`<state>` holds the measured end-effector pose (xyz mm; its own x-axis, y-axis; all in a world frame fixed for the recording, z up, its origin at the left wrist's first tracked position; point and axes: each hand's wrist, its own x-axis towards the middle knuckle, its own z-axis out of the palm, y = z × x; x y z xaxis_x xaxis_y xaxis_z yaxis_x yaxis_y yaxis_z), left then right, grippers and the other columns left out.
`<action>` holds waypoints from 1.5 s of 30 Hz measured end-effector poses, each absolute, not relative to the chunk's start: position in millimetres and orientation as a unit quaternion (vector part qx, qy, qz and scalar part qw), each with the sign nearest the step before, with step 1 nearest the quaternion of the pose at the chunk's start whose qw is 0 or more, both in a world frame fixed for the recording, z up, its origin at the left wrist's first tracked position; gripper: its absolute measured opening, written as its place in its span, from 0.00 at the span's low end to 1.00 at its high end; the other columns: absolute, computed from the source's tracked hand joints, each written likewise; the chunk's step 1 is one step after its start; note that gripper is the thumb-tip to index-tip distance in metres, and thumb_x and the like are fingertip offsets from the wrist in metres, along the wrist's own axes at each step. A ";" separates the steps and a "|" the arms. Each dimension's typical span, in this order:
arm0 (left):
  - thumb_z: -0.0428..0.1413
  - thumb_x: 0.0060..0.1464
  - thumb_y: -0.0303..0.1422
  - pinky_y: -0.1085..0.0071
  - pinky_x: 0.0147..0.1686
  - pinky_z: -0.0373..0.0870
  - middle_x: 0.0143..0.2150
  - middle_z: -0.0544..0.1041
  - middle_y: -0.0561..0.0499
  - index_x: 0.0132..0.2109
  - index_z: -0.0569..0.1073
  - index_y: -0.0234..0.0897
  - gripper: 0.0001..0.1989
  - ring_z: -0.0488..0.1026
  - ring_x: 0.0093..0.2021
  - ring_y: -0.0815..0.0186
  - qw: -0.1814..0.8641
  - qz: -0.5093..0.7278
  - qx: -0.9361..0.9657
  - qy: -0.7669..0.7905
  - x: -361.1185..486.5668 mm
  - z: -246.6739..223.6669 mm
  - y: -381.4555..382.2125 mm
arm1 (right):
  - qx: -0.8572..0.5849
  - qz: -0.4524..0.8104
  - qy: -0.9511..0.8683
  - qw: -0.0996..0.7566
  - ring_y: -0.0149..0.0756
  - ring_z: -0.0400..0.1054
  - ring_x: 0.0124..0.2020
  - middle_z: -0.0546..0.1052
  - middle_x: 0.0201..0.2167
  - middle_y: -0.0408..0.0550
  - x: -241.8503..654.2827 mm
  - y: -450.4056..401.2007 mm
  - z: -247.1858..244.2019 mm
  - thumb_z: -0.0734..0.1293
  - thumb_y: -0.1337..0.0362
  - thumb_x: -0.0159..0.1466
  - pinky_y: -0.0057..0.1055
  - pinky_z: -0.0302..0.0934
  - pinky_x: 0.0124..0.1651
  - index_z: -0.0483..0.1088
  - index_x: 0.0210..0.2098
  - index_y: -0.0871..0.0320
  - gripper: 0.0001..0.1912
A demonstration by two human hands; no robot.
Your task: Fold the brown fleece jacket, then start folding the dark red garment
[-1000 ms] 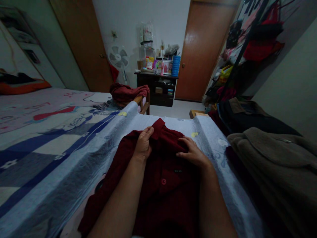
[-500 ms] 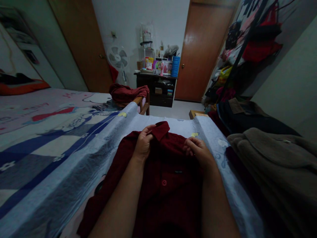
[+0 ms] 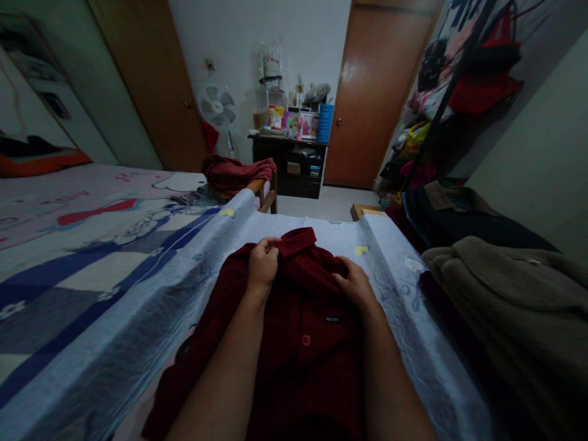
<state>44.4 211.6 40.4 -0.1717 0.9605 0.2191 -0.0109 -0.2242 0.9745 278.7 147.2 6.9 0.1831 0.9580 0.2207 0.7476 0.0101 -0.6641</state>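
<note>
A dark red button-up shirt [image 3: 316, 367] lies front side up on the light blue bedding, its collar [image 3: 298, 241] pointing away from me. My left hand [image 3: 263, 263] pinches the left end of the collar between thumb and fingers. At the shirt's right shoulder, my right hand [image 3: 354, 280] grips the cloth, with its thumb on top and the fingertips partly hidden by fabric. A pink-red button [image 3: 306, 340] and a small dark label [image 3: 331, 319] show on the shirt front. The lower shirt runs out of view between my forearms.
Light blue bedding [image 3: 331, 231] extends under the shirt. Left is a patterned blanket [image 3: 110, 263] with folded red cloth [image 3: 236, 173] at its far end. Folded grey-brown clothing [image 3: 509, 282] is piled right. A fan [image 3: 218, 107] and dark cabinet [image 3: 287, 165] stand behind.
My right hand has moved slightly left and closed on the shoulder cloth. My left hand has shifted a little along the collar, which now lies lower and flatter.
</note>
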 end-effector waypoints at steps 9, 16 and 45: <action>0.51 0.49 0.25 0.65 0.48 0.68 0.40 0.75 0.48 0.42 0.73 0.38 0.12 0.73 0.43 0.61 0.096 0.606 0.635 0.469 56.3 69.3 178.0 | -0.645 0.101 -0.581 0.486 0.42 0.67 0.45 0.75 0.39 0.51 278.8 145.9 27.0 0.65 0.56 0.59 0.40 0.59 0.53 0.78 0.35 0.55 0.13; 0.53 0.55 0.36 0.76 0.23 0.63 0.30 0.76 0.52 0.38 0.74 0.36 0.09 0.70 0.23 0.72 0.511 0.343 0.710 0.342 91.4 77.0 158.3 | -0.561 0.244 -0.506 0.607 0.38 0.70 0.36 0.78 0.33 0.45 274.4 134.2 54.1 0.67 0.54 0.58 0.34 0.63 0.42 0.76 0.36 0.56 0.13; 0.48 0.43 0.17 0.64 0.49 0.66 0.44 0.78 0.45 0.49 0.71 0.38 0.25 0.75 0.46 0.57 0.233 0.362 0.733 0.527 84.5 85.5 127.2 | -0.648 0.279 -0.639 0.307 0.36 0.72 0.36 0.80 0.34 0.50 276.3 145.1 6.7 0.60 0.56 0.64 0.28 0.59 0.39 0.77 0.34 0.60 0.18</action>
<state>84.5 127.2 85.5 0.1823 0.9415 0.2835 0.6039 -0.3348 0.7234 276.3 145.1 6.7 0.0269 0.9992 0.0310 0.6567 0.0057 -0.7542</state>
